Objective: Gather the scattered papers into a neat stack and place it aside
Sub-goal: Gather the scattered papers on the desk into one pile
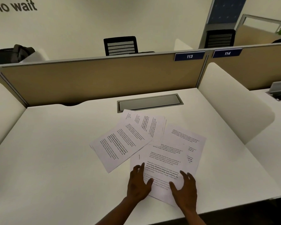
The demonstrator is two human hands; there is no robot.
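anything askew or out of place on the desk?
Yes. The papers lie fanned out at clashing angles, overlapping, not squared into a stack. The nearest sheet sits skewed, its corner near the desk front edge. Left hand and right hand rest on it.

Left hand (139, 182) and right hand (184, 186) lie side by side, fingers loosely spread.
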